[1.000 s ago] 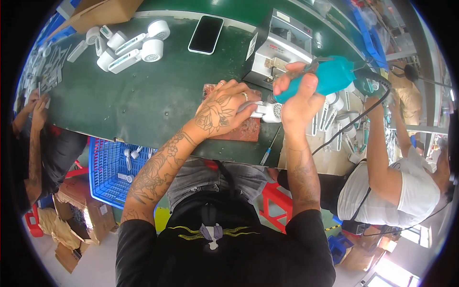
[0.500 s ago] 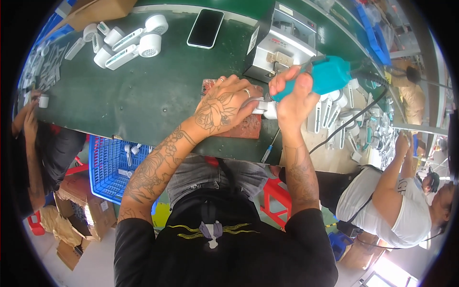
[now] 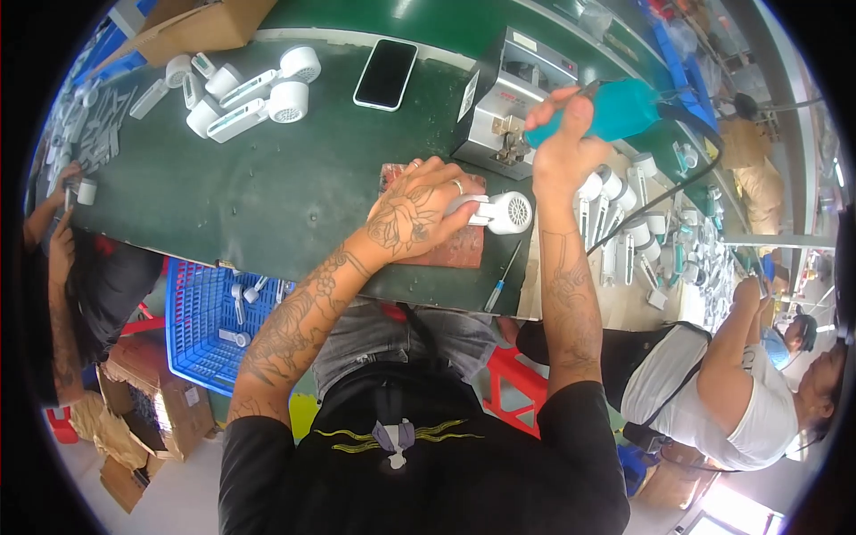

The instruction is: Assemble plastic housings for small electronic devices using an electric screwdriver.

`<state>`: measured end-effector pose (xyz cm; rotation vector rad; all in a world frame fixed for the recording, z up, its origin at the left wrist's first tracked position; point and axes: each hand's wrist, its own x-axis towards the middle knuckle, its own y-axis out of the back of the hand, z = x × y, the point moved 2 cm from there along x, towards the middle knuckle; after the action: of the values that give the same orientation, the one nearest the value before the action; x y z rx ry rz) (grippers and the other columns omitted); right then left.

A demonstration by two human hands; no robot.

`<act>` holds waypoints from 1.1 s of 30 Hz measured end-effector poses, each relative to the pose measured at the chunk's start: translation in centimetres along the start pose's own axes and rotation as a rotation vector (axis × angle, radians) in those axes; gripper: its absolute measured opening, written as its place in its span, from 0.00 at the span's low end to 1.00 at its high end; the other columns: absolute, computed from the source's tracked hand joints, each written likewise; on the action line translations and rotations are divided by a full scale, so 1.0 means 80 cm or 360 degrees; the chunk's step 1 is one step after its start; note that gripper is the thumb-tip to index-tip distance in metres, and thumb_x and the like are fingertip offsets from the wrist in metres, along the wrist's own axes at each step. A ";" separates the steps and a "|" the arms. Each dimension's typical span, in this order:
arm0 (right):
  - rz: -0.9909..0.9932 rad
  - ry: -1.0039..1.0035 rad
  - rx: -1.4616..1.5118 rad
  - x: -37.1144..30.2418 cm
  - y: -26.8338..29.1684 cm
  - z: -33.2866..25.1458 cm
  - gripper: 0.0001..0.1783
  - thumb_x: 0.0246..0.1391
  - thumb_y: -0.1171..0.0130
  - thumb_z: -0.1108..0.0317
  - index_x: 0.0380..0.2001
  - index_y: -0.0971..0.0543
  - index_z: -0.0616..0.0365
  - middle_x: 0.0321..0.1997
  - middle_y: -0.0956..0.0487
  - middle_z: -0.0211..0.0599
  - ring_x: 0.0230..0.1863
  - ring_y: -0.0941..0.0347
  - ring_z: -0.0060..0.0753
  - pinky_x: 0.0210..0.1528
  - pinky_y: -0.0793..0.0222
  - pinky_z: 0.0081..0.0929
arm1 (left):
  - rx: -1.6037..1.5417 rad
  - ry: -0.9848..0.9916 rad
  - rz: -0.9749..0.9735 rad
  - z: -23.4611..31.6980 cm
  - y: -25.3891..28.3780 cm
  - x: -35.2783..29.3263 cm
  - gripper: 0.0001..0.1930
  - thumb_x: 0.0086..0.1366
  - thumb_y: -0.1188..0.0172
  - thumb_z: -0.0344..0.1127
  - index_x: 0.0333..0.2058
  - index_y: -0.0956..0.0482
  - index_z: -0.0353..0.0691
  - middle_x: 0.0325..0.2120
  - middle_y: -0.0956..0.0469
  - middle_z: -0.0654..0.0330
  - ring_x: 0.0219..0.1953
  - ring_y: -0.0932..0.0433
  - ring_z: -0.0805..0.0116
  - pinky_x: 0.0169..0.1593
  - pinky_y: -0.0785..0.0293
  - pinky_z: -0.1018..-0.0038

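A white thing (image 3: 511, 213) lies on a red block (image 3: 459, 248), its round head poking past the edge. The left hand (image 3: 415, 212) covers its handle and holds it down. The right hand (image 3: 567, 152) is wrapped around a blue-green tool (image 3: 624, 109), up near a gray machine (image 3: 486, 116). A phone (image 3: 386, 75) lies farther back. A thin screwdriver (image 3: 505, 275) lies near the table's front edge.

Black short-sleeved top (image 3: 428, 499), chest print (image 3: 392, 439) in grey-white with yellow wavy lines. Grey trousers (image 3: 346, 332). Line tattoos (image 3: 299, 312) on both forearms, flower on left hand (image 3: 414, 210), plus ring (image 3: 458, 186).
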<state>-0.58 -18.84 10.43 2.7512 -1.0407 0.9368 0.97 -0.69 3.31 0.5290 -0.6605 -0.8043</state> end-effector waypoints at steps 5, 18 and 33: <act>-0.0024 -0.0091 -0.0106 -0.004 0.008 0.011 0.24 0.71 0.47 0.50 0.36 0.27 0.64 0.22 0.28 0.37 0.22 0.28 0.32 0.26 0.32 0.28 | 0.0046 -0.0030 0.0017 0.002 -0.001 0.002 0.13 0.68 0.41 0.40 0.48 0.16 0.45 0.43 0.20 0.59 0.48 0.25 0.54 0.59 0.31 0.57; -0.0100 -0.0442 0.0070 -0.077 0.018 -0.049 0.34 0.65 0.44 0.39 0.40 0.27 0.69 0.21 0.28 0.37 0.21 0.30 0.31 0.26 0.31 0.30 | 0.0012 -0.0025 0.0013 0.000 0.002 0.000 0.13 0.68 0.42 0.40 0.46 0.17 0.43 0.42 0.20 0.58 0.48 0.24 0.57 0.58 0.32 0.57; -0.0121 -0.0416 0.0137 -0.096 0.023 -0.023 0.30 0.66 0.44 0.41 0.35 0.30 0.62 0.20 0.30 0.39 0.20 0.32 0.34 0.27 0.32 0.34 | 0.0039 -0.0090 0.0063 0.000 -0.002 0.002 0.14 0.68 0.42 0.40 0.49 0.18 0.43 0.44 0.20 0.59 0.48 0.24 0.54 0.57 0.29 0.57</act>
<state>-7.22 -15.28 7.33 3.0229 -0.9380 0.6385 0.97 -0.92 3.24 0.5156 -0.7319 -0.7771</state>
